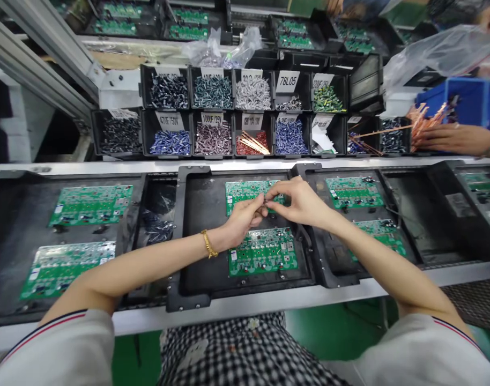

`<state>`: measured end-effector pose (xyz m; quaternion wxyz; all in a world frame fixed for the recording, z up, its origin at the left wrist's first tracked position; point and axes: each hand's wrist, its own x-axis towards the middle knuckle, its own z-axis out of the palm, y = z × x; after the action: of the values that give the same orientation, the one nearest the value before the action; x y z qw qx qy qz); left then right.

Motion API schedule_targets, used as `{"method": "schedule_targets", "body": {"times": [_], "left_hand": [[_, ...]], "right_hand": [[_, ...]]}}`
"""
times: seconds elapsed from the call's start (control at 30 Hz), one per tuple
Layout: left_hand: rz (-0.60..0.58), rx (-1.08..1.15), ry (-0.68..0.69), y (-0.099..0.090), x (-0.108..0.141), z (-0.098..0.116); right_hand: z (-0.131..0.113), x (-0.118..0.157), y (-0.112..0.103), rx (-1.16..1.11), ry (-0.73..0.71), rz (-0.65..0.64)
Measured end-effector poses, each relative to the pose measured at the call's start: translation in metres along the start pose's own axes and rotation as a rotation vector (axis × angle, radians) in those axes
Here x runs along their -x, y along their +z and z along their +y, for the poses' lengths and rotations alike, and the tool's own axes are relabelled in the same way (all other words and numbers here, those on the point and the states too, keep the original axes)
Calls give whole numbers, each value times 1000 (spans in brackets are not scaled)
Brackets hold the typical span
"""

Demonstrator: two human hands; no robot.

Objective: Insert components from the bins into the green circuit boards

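My left hand (pixel 247 217) and my right hand (pixel 291 201) meet fingertip to fingertip over the middle black tray (pixel 205 214). Both are pinched around a tiny dark part, too small to name, between their fingertips. Under them lies the upper green circuit board (pixel 235 188), partly covered by the fingers. Nearer to me in the same tray is a second green circuit board (pixel 263 257), with small parts standing along its front edge. A gold bracelet (pixel 208 244) circles my left wrist.
Labelled black bins (pixel 213 155) of capacitors and other parts stand in two rows behind the rail. Trays with green boards (pixel 92 203) continue on both sides. At the right, another person's hand (pixel 454 138) is at orange-coloured strips (pixel 424 120) near a blue bin (pixel 470 96).
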<state>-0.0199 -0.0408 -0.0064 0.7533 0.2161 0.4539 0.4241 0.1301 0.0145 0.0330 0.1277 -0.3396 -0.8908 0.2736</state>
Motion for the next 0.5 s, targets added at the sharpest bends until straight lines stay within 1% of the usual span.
{"method": "schedule_targets", "body": {"times": [0.07, 0.1, 0.13, 0.17, 0.2, 0.23, 0.27, 0.3, 0.33, 0.37, 0.4, 0.43, 0.5], "left_hand": [[-30, -128, -79, 1, -2, 11], [-47, -202, -126, -1, -6, 19], [-45, -280, -142, -4, -12, 31], [-4, -353, -94, -10, -21, 45], [59, -423, 2, -19, -32, 62], [189, -485, 189, -31, -46, 79], [347, -525, 435, -45, -62, 97], [424, -574, 607, -60, -77, 114], [516, -604, 717, -75, -93, 129], [589, -610, 761, -88, -107, 140], [579, -615, 766, -98, -118, 148], [552, -621, 754, -105, -127, 152], [429, -643, 713, -109, -133, 153]], "right_hand": [[1, -2, -3, 41, -12, -4], [4, -3, -6, 61, -18, -10], [10, -5, -8, 91, -19, -9], [17, -7, -10, 135, -11, 0], [25, -9, -12, 192, 4, 15], [35, -11, -13, 258, 28, 28], [44, -13, -13, 318, 53, 31], [53, -15, -12, 353, 77, 14], [61, -17, -10, 363, 95, -9], [67, -19, -7, 357, 107, -27], [72, -21, -4, 344, 113, -37], [75, -24, -1, 332, 112, -39], [78, -27, 3, 328, 104, -30]]}}
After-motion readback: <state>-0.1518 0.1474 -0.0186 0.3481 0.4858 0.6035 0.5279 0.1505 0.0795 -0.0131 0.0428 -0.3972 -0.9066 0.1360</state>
